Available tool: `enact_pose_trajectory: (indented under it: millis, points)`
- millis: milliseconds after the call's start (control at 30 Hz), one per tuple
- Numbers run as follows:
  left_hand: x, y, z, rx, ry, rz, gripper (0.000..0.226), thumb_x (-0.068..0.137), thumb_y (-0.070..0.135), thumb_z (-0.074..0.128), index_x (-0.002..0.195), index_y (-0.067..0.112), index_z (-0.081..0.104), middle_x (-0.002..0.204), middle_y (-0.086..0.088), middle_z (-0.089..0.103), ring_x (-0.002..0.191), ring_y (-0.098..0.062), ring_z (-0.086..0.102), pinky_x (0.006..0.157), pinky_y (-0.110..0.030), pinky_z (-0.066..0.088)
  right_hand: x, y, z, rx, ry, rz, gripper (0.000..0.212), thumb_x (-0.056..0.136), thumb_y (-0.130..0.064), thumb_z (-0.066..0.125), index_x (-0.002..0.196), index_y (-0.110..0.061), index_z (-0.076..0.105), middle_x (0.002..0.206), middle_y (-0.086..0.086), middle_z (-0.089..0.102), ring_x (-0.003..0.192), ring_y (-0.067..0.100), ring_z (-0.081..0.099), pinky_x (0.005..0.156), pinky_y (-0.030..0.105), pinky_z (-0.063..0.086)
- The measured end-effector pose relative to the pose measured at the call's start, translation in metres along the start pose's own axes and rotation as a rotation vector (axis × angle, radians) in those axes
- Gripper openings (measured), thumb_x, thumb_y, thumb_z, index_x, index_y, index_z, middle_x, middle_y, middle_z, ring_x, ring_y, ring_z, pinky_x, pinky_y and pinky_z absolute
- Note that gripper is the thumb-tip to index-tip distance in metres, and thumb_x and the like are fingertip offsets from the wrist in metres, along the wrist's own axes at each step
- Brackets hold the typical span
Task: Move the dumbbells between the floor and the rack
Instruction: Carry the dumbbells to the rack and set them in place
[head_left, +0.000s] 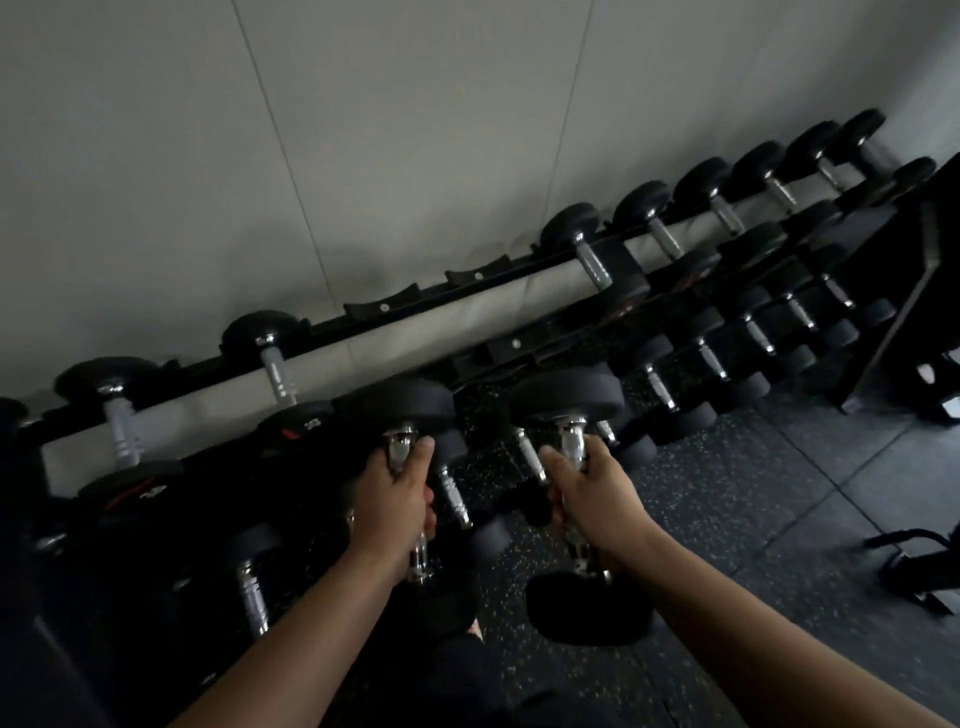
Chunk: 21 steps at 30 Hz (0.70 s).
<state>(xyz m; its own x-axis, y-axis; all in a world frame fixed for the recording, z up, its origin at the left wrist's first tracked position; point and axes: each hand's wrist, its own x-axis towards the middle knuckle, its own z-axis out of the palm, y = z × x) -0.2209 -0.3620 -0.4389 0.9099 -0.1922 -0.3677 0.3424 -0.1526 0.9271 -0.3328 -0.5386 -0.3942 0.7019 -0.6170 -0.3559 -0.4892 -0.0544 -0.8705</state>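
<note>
Dumbbells are the subject: two of them, one in each bare hand, held in the air in front of a long rack (467, 306) that runs along a pale wall (363, 130).

The left hand (392, 506) has its fingers wrapped tight around the chrome handle of the left dumbbell (402, 410). The right hand (587, 493) is clamped the same way on the handle of the right dumbbell (569, 402). Both dumbbells have round black ends, and both point their long axis away from the body toward the rack, one end far and one end near the person's wrists. They hang side by side, close but not touching.

Just beyond the far ends, on the top tier of the rack, several black cradles (382, 306) sit without weights, between racked dumbbells to either side. These cradles lie up and ahead of both hands, slightly nearer the left hand. Racked dumbbells on that tier lie with the same front-to-back axis, so the held ones seem already lined up with the rack.

Below the rack's front edge is the dark speckled floor (727, 493). Whether the weights are going up to the rack or down to the floor cannot be told.
</note>
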Motion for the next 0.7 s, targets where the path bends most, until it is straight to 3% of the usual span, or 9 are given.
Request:
enact_pose_trajectory:
  millis: [333,467,700]
  points:
    - [0.103,0.049,0.057,-0.039,0.030,-0.028,0.025,0.090,0.046,0.066,0.095,0.022,0.064,0.054,-0.003,0.054,0.040,-0.018,0.050,0.039,-0.027,0.042,0.126,-0.049,-0.021,-0.024,-0.032,-0.008,0.019,0.093,-0.036,0.064,0.091,-0.021,0.054,0.050,-0.002,0.061,0.037,0.013,0.056,0.034,0.023,0.045]
    - [0.139,0.058,0.080,-0.073,0.103,-0.081,0.030,0.092,0.044,0.065,0.094,0.015,0.058,0.059,-0.008,0.052,0.037,-0.018,0.046,0.037,-0.026,0.039,0.180,-0.054,-0.027,-0.050,-0.077,-0.023,0.020,0.092,-0.039,0.063,0.095,-0.021,0.056,0.056,0.001,0.065,0.043,0.016,0.060,0.041,0.027,0.048]
    - [0.198,0.070,0.118,-0.081,0.252,-0.108,0.027,0.091,0.045,0.065,0.095,0.020,0.059,0.061,-0.007,0.054,0.039,-0.017,0.048,0.038,-0.025,0.040,0.275,-0.066,-0.031,-0.080,-0.248,0.005,0.019,0.092,-0.039,0.063,0.095,-0.022,0.056,0.059,0.002,0.064,0.046,0.016,0.060,0.046,0.032,0.052]
